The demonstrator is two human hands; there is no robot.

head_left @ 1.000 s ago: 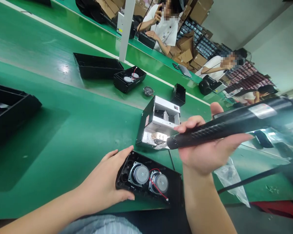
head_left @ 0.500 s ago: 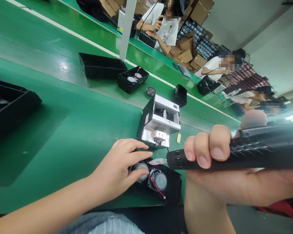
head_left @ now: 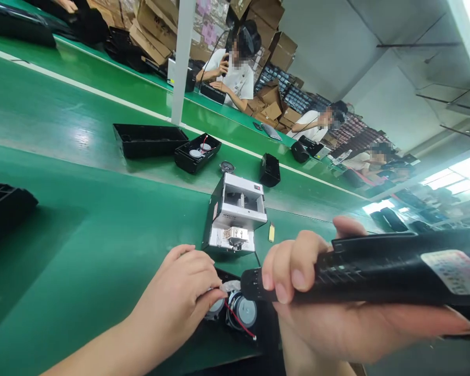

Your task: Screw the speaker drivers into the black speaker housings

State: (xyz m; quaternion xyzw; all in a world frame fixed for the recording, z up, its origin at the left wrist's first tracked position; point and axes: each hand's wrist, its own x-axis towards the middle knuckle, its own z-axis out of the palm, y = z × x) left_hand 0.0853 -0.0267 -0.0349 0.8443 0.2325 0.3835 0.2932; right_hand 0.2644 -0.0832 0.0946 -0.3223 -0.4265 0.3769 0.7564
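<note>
My right hand [head_left: 337, 308] is wrapped round a thick black electric screwdriver [head_left: 376, 277] that lies level, its tip pointing left. Just below that tip lies a black speaker panel [head_left: 238, 318] with two round drivers and a red wire. My left hand [head_left: 180, 297] rests on the panel's left driver, fingers curled and pressed against it; whether they pinch something small is hidden. A white and black screw feeder box [head_left: 235, 214] stands right behind the panel.
On the green conveyor bench [head_left: 82, 224] lie a long black tray [head_left: 147, 140], a black housing with two drivers [head_left: 198, 152], a loose driver [head_left: 227, 166], a small black box [head_left: 269, 170] and a black tray [head_left: 3, 201] at the left edge. Several people work at the far side.
My left hand slid from the panel's left edge onto its left driver. My right hand brought the screwdriver closer and lower, and the view tilted up.
</note>
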